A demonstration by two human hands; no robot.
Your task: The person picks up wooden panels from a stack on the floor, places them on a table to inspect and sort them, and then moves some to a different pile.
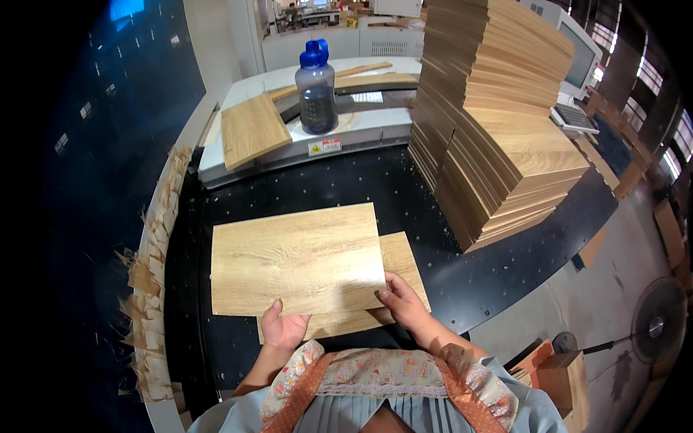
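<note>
A rectangular wood-grain board (296, 260) is held up in front of me, nearly level, over the black table. At its near edge, my left hand (284, 328) grips it with the thumb on top; the other fingers are mostly hidden below. My right hand (404, 302) holds the lower right corner, thumb on the face and fingers around the edge. Beneath it lies a second wood-grain board (406, 263), partly covered by the first. To the right rises a tall stack of similar boards (498, 159).
A blue-capped water bottle (316, 94) stands on the white machine ledge (390, 121) behind the table (317, 189). A loose board (254, 130) overhangs that ledge. Torn brown edging (148, 281) lines the left side. At right are a keyboard (574, 117), a monitor (580, 54) and a floor fan (657, 326).
</note>
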